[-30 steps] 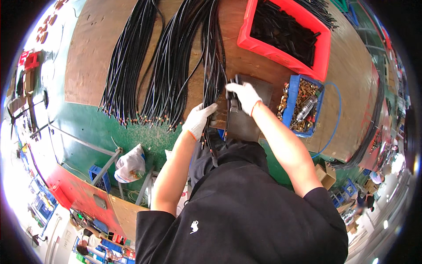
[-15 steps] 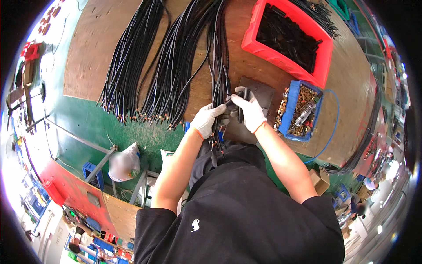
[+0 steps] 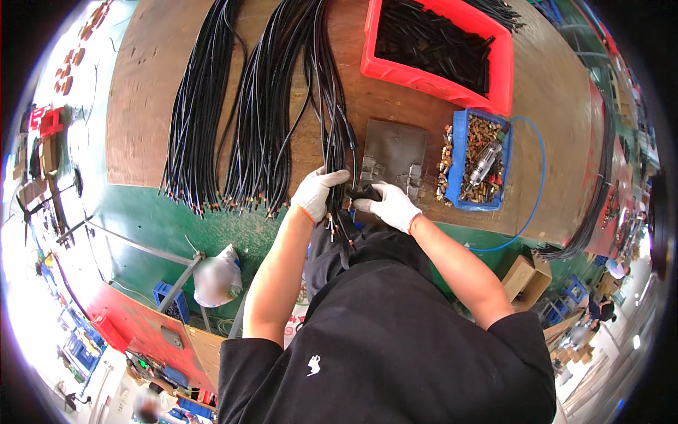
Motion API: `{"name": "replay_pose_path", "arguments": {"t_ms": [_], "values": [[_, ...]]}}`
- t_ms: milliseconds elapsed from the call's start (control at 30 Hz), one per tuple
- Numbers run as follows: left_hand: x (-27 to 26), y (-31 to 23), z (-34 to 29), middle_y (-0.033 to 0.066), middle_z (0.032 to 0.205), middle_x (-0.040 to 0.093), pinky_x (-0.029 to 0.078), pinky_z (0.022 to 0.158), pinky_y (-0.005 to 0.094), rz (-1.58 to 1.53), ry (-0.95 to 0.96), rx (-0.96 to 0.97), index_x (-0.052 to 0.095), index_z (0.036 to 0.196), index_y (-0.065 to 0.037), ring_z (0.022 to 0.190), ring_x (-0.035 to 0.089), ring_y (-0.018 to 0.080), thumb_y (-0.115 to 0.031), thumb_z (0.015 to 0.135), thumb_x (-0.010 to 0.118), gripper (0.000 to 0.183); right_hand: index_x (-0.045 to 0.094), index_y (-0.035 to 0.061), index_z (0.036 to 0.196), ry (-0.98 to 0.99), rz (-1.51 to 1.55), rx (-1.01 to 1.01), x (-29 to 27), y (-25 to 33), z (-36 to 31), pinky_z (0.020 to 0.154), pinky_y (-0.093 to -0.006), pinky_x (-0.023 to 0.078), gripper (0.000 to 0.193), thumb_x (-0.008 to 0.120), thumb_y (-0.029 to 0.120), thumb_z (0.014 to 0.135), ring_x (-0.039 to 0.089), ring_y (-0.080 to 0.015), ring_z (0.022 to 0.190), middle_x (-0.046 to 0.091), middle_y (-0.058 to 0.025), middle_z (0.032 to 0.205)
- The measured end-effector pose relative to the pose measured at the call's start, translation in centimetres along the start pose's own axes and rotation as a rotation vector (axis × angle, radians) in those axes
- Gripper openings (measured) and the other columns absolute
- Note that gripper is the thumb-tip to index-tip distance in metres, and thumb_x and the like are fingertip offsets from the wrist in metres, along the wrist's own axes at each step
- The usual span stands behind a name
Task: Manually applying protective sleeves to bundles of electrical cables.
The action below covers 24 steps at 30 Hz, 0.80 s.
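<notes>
My left hand [image 3: 319, 192], in a white glove, is closed around a bundle of black cables [image 3: 333, 120] at the near table edge. Their stripped, copper-coloured ends hang below it towards my lap. Close beside it, my gloved right hand [image 3: 390, 205] is closed on short black sleeves [image 3: 367, 192], held against the cables; how many is partly hidden by the fingers. One black sleeve [image 3: 351, 136] sits further up on a cable of this bundle. Just beyond my right hand lies a dark metal plate [image 3: 395, 145] with small metal pieces at its near end.
Two larger bundles of black cables [image 3: 201, 120] lie to the left. A red bin [image 3: 431, 86] of black sleeves stands at the far right. Nearer is a blue box [image 3: 460, 141] of brass fittings, with a clear-bodied tool [image 3: 486, 162] and a blue hose [image 3: 542, 177].
My right hand has come down and in towards the cables, tilting the sleeves it holds and uncovering the metal plate. The left hand keeps its grip on the bundle. The view has shifted slightly.
</notes>
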State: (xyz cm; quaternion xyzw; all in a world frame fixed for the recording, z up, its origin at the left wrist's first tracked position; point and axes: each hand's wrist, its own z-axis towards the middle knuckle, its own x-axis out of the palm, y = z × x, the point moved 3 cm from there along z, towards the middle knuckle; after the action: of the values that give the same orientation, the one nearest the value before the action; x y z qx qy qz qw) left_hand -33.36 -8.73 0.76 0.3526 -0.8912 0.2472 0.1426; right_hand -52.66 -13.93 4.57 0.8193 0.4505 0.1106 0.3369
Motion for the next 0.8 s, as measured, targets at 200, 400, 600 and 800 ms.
{"name": "replay_pose_path", "arguments": {"t_ms": [200, 400, 600, 800], "values": [[-0.7, -0.2, 0.9, 0.0048, 0.088, 0.072, 0.061, 0.06, 0.0343, 0.082, 0.0, -0.042, 0.071, 0.105, -0.007, 0.068, 0.069, 0.0179, -0.011, 0.09, 0.078, 0.016, 0.071, -0.0003, 0.128, 0.081, 0.029, 0.03, -0.8, -2.6, -2.7, 0.103, -0.0353, 0.05, 0.049, 0.08, 0.031, 0.091, 0.069, -0.0188, 0.108, 0.077, -0.0131, 0.12], [0.1, 1.0, 1.5, 0.0052, 0.089, 0.071, 0.062, 0.068, 0.0328, 0.066, 0.032, 0.048, 0.069, 0.102, -0.004, 0.071, 0.067, 0.0153, -0.013, 0.096, 0.074, 0.012, 0.069, -0.0001, 0.133, 0.077, -0.082, -0.027, -1.8, -4.8, -4.8, 0.106, -0.0376, 0.05, 0.057, 0.08, 0.033, 0.088, 0.071, -0.0275, 0.117, 0.075, -0.0181, 0.126], [0.3, 1.1, 1.4, 0.0074, 0.09, 0.071, 0.062, 0.068, 0.033, 0.027, 0.04, 0.1, 0.068, 0.103, -0.003, 0.074, 0.067, 0.0167, -0.011, 0.098, 0.071, 0.009, 0.072, 0.0014, 0.128, 0.051, -0.124, -0.016, -2.0, -4.6, -5.0, 0.099, -0.0333, 0.052, 0.047, 0.081, 0.025, 0.089, 0.069, -0.0148, 0.104, 0.078, -0.0118, 0.114], [0.0, 1.1, 1.3, 0.0077, 0.091, 0.07, 0.062, 0.069, 0.0331, 0.037, -0.002, 0.11, 0.068, 0.104, -0.003, 0.074, 0.067, 0.0171, -0.008, 0.098, 0.07, 0.008, 0.07, -0.0009, 0.131, 0.097, -0.062, -0.043, -1.6, -4.3, -4.9, 0.104, -0.0366, 0.051, 0.054, 0.08, 0.032, 0.089, 0.071, -0.0243, 0.113, 0.076, -0.0173, 0.121]]}}
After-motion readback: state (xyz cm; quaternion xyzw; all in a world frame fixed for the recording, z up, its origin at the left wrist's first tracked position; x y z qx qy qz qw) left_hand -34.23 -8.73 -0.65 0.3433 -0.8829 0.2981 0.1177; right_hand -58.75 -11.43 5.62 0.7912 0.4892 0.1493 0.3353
